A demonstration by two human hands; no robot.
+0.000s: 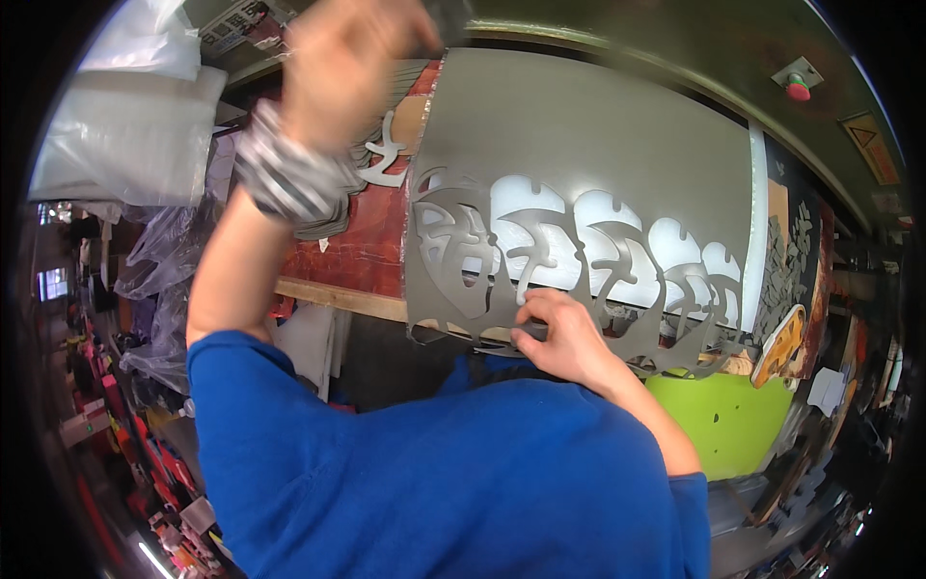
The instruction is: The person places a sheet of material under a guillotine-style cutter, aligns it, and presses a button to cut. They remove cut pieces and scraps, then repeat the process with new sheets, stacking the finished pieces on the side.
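A grey sheet (pixel 473 261) with a row of curved cut-outs lies in front of me, its near edge reaching the table's front. White surface shows through the holes. My right hand (pixel 561 338) is at this near edge, thumb and forefinger curled together on a narrow part of the sheet. Raised at the upper left is my left hand (pixel 352 68), smeared by motion, a striped cuff at its wrist. A dark blurred object (pixel 449 19) is beside its fingers; whether I hold it cannot be seen. Below that hand are stacked grey cut pieces (pixel 323 217) and one lighter branching piece (pixel 386 154).
A green machine beam (pixel 617 39) spans the far side, with a red button (pixel 798 89). Grey scraps (pixel 791 261) and a yellow-orange shaped piece (pixel 779 345) are at the right, above a lime-green panel (pixel 719 420). Clear plastic bags (pixel 130 135) hang at the left.
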